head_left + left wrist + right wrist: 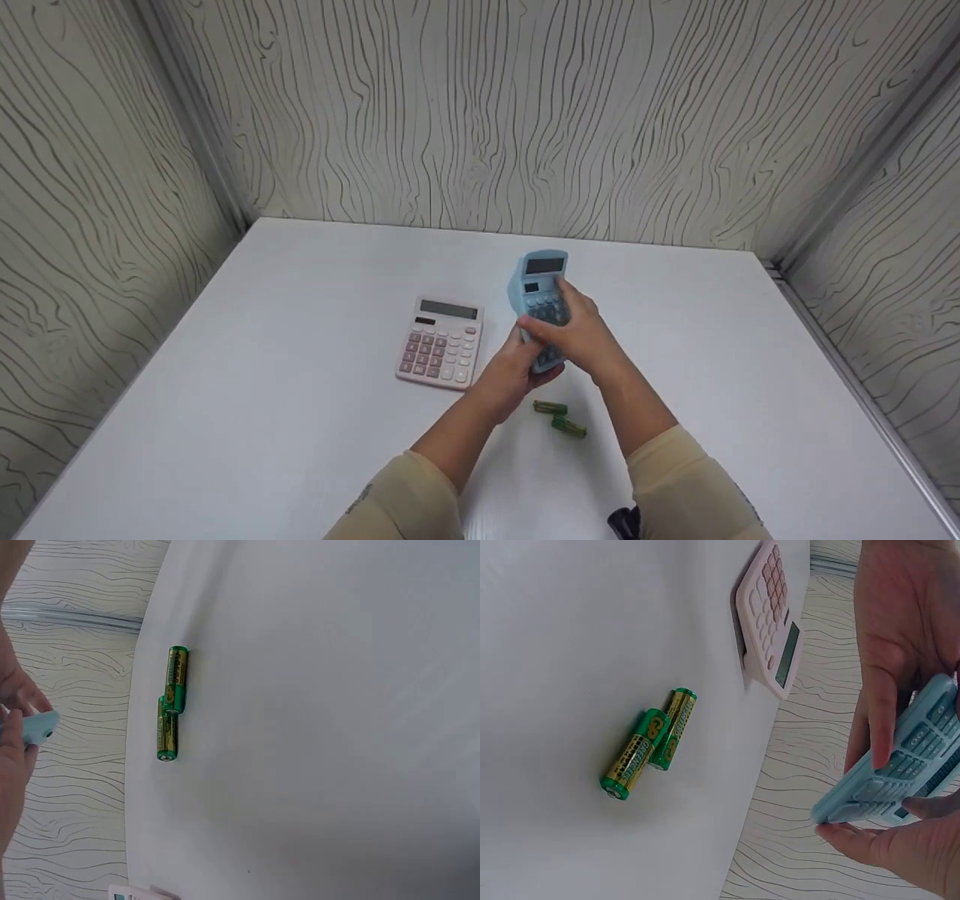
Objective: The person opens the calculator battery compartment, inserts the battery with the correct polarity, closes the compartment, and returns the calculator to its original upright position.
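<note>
Both hands hold a light blue calculator [544, 282] raised over the table, its keys and dark display facing up and toward me. My left hand [513, 369] grips its lower left end, thumb over the front. Higher on the right side, my right hand [585, 330] holds the edge, its thumb reaching across the keys. In the right wrist view, fingers of both hands wrap the blue calculator [900, 774]. Only one blue corner [43, 726] of it shows in the left wrist view. Two green and gold batteries [559, 417] lie side by side below the hands.
A pink calculator [441, 342] lies face up on the white table [255, 375], left of the hands. Wood-patterned panels [480, 112] stand along the back and both sides. Near the right sleeve, a small black object [624, 522] shows at the bottom edge.
</note>
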Motion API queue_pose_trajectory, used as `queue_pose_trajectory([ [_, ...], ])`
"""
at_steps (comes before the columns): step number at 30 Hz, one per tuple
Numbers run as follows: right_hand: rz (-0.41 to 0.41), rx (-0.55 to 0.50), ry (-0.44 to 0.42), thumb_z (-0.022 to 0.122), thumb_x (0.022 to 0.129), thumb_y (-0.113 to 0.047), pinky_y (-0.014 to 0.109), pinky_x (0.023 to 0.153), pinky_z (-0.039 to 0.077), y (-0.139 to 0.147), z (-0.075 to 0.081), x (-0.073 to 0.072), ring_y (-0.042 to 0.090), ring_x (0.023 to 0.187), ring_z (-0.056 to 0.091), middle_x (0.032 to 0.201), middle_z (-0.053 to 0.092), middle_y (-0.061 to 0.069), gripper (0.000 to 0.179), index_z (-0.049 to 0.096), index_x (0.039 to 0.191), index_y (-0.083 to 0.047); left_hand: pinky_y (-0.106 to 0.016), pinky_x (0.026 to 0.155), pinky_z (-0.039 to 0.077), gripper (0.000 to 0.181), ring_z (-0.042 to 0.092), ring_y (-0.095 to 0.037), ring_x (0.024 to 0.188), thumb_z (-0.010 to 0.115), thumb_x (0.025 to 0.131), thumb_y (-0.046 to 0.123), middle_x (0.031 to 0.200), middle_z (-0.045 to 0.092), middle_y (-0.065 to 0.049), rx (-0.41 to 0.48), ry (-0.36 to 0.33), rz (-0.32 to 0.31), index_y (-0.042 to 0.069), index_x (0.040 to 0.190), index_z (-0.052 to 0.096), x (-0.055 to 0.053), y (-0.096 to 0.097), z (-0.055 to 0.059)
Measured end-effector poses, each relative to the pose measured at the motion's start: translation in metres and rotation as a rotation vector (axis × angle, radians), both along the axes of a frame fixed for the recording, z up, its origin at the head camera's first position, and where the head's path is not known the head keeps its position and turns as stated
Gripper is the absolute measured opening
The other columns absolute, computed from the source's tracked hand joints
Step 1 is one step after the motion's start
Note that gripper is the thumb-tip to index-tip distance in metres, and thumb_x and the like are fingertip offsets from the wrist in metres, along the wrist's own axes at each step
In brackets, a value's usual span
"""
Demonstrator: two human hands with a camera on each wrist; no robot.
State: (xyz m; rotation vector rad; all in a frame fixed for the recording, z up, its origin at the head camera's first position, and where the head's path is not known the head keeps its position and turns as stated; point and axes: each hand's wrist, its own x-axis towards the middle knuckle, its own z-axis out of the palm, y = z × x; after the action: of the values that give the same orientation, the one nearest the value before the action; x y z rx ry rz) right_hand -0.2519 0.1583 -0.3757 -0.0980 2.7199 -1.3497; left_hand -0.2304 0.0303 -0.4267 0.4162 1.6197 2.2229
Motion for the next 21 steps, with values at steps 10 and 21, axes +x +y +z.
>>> queue_pose_trajectory([
  [10, 0.004, -0.197, -0.027, 0.065, 0.078, -0.045, 0.058, 0.103, 0.020, -0.001, -0.010, -0.002, 0.037, 0.129, 0.021, 0.147, 0.011, 0.018, 0.094, 0.007, 0.147, -0.021, -0.034, 0.096, 0.041, 0.062, 0.038, -0.023, 0.129, 0.040, 0.096, 0.030, 0.147, 0.024, -0.004, -0.134, 0.039, 0.025, 0.018, 0.146, 0.006, 0.004, 0.008, 0.008],
  [21, 0.068, -0.442, -0.040, 0.049, 0.085, -0.045, 0.061, 0.101, 0.022, 0.008, -0.004, -0.001, 0.039, 0.133, 0.020, 0.146, 0.016, 0.017, 0.074, 0.010, 0.146, -0.027, -0.038, 0.099, 0.039, 0.055, 0.034, -0.025, 0.131, 0.038, 0.093, 0.048, 0.144, 0.031, -0.004, -0.108, 0.071, 0.027, 0.024, 0.141, 0.029, -0.008, -0.009, 0.021],
])
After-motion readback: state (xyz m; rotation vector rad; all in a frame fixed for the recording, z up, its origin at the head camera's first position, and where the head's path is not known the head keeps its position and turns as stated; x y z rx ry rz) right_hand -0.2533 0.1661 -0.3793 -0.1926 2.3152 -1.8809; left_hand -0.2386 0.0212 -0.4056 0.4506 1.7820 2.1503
